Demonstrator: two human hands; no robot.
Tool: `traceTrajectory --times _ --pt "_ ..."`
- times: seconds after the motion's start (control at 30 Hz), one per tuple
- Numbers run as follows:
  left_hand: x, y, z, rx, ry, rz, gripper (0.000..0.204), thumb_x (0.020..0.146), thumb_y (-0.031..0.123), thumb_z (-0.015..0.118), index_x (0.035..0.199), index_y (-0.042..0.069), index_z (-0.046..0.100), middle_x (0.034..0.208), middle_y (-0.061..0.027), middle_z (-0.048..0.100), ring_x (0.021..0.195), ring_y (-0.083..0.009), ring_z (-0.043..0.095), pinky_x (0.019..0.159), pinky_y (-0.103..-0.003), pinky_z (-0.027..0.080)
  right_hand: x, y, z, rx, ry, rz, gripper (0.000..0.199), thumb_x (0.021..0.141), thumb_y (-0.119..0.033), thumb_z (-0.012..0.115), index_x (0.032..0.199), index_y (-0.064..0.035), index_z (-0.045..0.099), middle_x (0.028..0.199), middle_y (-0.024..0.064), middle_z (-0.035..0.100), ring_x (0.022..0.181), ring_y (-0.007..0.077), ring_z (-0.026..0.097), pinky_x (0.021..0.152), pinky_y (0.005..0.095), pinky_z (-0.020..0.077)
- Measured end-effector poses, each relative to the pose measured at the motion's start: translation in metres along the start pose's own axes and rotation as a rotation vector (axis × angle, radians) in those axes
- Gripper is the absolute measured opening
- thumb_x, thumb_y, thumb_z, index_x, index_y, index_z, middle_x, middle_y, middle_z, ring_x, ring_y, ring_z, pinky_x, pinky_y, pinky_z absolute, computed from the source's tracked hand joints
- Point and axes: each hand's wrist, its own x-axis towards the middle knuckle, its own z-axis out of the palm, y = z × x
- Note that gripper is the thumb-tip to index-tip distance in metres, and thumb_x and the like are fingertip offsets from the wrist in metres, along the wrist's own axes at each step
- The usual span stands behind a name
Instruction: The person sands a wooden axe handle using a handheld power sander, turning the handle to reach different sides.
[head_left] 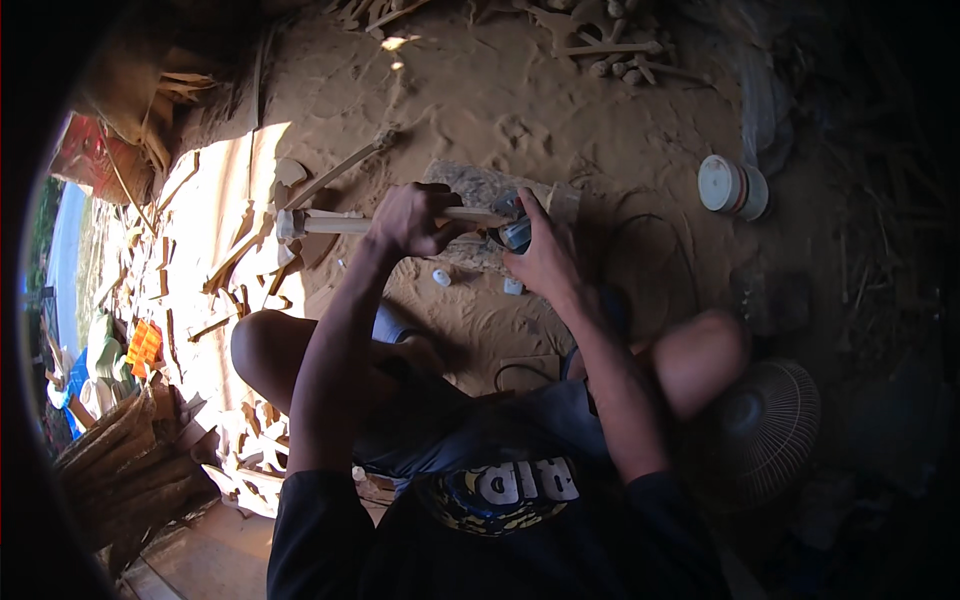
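My left hand [408,222] is closed round a pale wooden rod [335,225], which lies roughly level and has a thicker knob at its left end. The rod's right end reaches my right hand [545,258]. That hand is curled about a small dark and blue-grey object [516,234], pressed close to the rod's end; its exact kind is hard to make out. Beneath both hands lies a rough, worn wooden board [460,175] on the dusty ground. Two small white pieces [441,277] sit on the near side, below the hands.
Sawdust-like dust covers the ground [480,120]. A knobbed stick [345,168] lies beyond my left hand, with wood scraps in sunlight farther left. More knobbed sticks [615,50] lie at the back. On the right are a white-lidded jar [722,184], a looped cable [685,245] and a fan [775,425].
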Motion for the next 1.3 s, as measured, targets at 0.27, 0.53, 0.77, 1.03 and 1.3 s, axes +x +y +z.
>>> traceTrajectory --times 0.27,0.53,0.77,1.03,1.3 --pt "0.003 0.001 0.002 0.028 0.058 -0.1 0.041 0.086 0.047 0.078 0.101 0.009 0.078 0.081 -0.0181 0.074 0.072 -0.04 0.072 0.065 -0.047 0.058 -0.015 -0.009 -0.005 0.015 -0.003 0.014 0.096 0.078 -0.017 0.083 0.162 -0.0099 0.036 0.121 0.0283 0.071 0.11 0.0479 0.069 0.095 0.0532 0.0565" --pt "0.005 0.006 0.001 0.03 0.075 -0.089 0.037 0.087 0.043 0.079 0.097 0.007 0.077 0.079 -0.0193 0.071 0.07 -0.0411 0.07 0.061 -0.047 0.053 -0.023 -0.003 -0.002 0.057 -0.001 0.012 0.093 0.078 -0.017 0.082 0.16 -0.0092 0.038 0.115 0.0308 0.072 0.104 0.0491 0.071 0.092 0.0541 0.0573" --pt "0.007 0.009 -0.004 0.029 0.11 -0.059 0.047 0.093 0.053 0.068 0.093 0.007 0.077 0.073 -0.0182 0.067 0.065 -0.0396 0.067 0.058 -0.046 0.049 -0.031 -0.002 -0.006 0.033 0.049 -0.025 0.09 0.079 -0.014 0.081 0.159 -0.0078 0.04 0.13 0.0322 0.066 0.112 0.0485 0.068 0.097 0.0523 0.0562" --pt "0.017 0.025 0.033 0.079 0.578 -0.405 0.031 0.09 0.036 0.061 0.094 0.01 0.078 0.114 -0.0149 0.07 0.122 -0.0337 0.057 0.109 -0.048 0.035 -0.036 0.005 -0.015 0.134 0.074 -0.042 0.094 0.079 -0.011 0.08 0.161 -0.0057 0.034 0.137 0.0305 0.063 0.121 0.0476 0.065 0.101 0.0515 0.0548" --pt "0.006 -0.001 0.031 -0.318 0.508 -0.18 0.026 0.079 0.023 0.06 0.07 -0.002 0.059 0.091 -0.0137 0.064 0.082 -0.0237 0.058 0.076 -0.036 0.046 -0.036 -0.004 -0.003 0.008 -0.013 -0.103 0.094 0.081 -0.025 0.082 0.161 -0.0148 0.035 0.115 0.0282 0.074 0.096 0.0484 0.073 0.087 0.0554 0.0584"
